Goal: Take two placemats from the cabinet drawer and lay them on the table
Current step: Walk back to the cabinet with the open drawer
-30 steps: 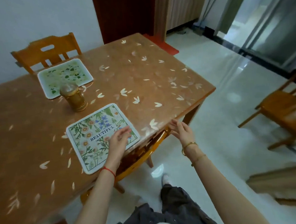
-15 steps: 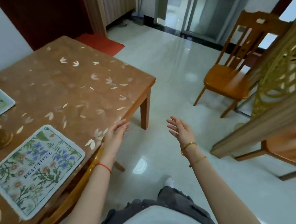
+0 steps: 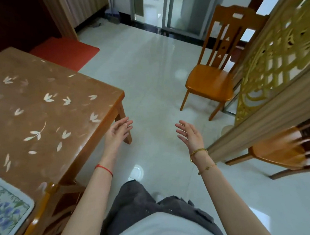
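Note:
A floral placemat [image 3: 4, 210] with blue flowers lies on the brown petal-patterned table [image 3: 45, 114], cut off at the lower left edge of the view. The second placemat is out of view. My left hand [image 3: 119, 131] hovers open just past the table's right corner, fingers spread, holding nothing. My right hand [image 3: 189, 134] is open too, palm turned inward, above the pale tiled floor. Neither hand touches the table or a mat.
A wooden chair [image 3: 213, 76] stands ahead on the right beside a gold lattice screen [image 3: 274, 57]. Another chair [image 3: 288, 150] is at the right edge. A chair back [image 3: 35, 224] is tucked under the table near me. A red mat [image 3: 65, 52] lies by the far wall.
The view has swung right, away from the table. My left hand has left the near placemat and both hands now hang open over the floor; the far placemat and jar have gone out of view.

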A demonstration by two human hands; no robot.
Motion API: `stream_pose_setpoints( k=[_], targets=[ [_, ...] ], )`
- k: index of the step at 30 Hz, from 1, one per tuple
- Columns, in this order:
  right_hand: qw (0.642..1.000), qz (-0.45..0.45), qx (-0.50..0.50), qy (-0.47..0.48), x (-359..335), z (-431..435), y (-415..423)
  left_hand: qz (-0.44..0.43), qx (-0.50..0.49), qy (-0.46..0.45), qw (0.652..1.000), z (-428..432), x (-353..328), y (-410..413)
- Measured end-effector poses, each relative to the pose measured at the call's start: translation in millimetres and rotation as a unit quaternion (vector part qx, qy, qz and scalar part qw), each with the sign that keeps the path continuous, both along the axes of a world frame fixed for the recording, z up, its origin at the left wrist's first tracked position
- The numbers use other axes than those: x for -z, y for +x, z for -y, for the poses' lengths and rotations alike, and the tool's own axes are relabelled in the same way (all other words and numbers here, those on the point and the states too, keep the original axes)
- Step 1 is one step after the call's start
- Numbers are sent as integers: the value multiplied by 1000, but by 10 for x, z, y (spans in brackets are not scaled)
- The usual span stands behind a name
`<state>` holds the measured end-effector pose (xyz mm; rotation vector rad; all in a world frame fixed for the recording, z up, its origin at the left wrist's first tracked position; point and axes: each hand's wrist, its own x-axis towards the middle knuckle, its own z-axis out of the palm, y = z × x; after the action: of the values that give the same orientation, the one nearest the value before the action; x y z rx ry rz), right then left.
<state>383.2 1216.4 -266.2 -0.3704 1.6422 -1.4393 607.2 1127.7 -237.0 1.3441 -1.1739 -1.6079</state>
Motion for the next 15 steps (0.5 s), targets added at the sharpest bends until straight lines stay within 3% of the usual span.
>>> stream_pose_setpoints(
  k=[7, 15],
  targets=[
    [1000, -6, 0, 5, 35, 668, -413, -4, 6, 9, 1000, 808, 103, -480],
    [1000, -14, -13, 8, 3, 2070, -928, -22, -17, 9, 1000, 2153, 89, -990]
  ],
)
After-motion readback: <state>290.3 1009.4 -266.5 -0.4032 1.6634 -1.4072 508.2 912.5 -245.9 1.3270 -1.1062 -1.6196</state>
